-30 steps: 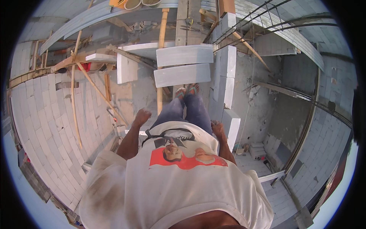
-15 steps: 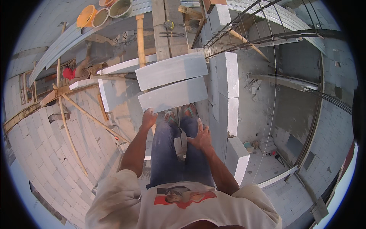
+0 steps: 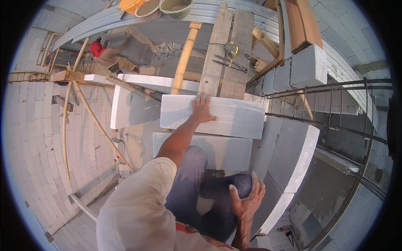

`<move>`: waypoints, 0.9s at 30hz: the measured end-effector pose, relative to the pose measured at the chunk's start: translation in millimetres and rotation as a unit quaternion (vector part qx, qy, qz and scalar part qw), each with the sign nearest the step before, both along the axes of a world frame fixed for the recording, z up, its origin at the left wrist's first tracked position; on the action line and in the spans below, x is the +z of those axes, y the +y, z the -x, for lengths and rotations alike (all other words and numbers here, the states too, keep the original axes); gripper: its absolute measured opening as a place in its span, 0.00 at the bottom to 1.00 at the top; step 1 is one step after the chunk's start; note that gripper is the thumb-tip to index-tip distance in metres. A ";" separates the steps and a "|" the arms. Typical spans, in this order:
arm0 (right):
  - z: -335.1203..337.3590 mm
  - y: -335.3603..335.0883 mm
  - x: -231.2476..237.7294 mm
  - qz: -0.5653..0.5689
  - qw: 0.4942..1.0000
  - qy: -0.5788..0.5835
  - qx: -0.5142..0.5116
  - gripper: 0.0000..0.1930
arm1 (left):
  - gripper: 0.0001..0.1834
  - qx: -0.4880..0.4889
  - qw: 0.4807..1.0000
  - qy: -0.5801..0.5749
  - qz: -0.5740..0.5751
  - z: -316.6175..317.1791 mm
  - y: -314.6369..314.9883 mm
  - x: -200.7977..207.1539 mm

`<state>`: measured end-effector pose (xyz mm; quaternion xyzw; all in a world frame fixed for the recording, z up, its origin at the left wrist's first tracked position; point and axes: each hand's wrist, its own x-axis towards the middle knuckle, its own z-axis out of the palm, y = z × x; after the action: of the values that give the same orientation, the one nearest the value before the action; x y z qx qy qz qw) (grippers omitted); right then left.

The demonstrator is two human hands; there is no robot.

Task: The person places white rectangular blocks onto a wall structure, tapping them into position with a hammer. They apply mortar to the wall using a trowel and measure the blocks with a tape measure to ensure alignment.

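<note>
Two pale aerated-concrete blocks lie side by side across the planks in front of me. On the far block (image 3: 238, 121) rests my left hand (image 3: 202, 111), palm down with fingers spread and their tips at its far edge. The near block (image 3: 226, 152) sits just before my knees, partly hidden by my leg. My right hand (image 3: 248, 198) is at my bent right knee, fingers apart and holding nothing, beside the block wall (image 3: 289, 146). Beyond the far block, pliers with long handles (image 3: 230, 64) and a yellow tape measure (image 3: 231, 49) lie on the wooden planks (image 3: 239, 35).
Steel rebar (image 3: 331, 88) juts out over the wall on the right. Buckets (image 3: 178, 7) stand on corrugated metal sheeting at the far left. Bamboo poles (image 3: 184, 58) rise nearby. Below left, another person (image 3: 109, 56) in a red head covering crouches.
I have gone from standing to crouching. My left hand has moved forward from the near block's edge onto the far block. My right hand is still at my right leg.
</note>
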<state>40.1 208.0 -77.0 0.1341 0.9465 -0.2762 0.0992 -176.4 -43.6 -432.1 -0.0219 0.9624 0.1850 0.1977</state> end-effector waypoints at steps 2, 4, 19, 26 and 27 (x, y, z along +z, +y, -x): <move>13.0 -7.1 -15.8 0.002 0.999 0.023 -0.024 0.39 | 0.79 0.001 1.000 -0.025 -0.010 3.5 -9.0 -2.4; 28.2 -7.0 -30.5 0.015 0.998 0.037 -0.051 0.37 | 0.79 0.009 0.998 -0.049 -0.036 7.0 -1.0 43.7; 389.0 -28.4 -173.1 0.084 0.964 -0.027 0.250 0.30 | 0.75 0.071 0.991 -0.081 -0.074 0.6 -3.9 59.8; 548.1 -90.5 -318.1 -0.036 0.984 -0.016 0.174 0.44 | 0.74 0.053 0.994 -0.055 -0.072 -6.0 0.5 24.4; 558.8 -103.8 -324.7 -0.055 0.982 -0.012 0.178 0.45 | 0.74 0.050 0.995 -0.047 -0.066 -5.9 -0.4 20.6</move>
<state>-518.7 104.1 -401.7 -0.0282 0.9678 -0.2002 0.1502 -170.5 -44.0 -411.5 -0.0659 0.9355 0.2563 0.2340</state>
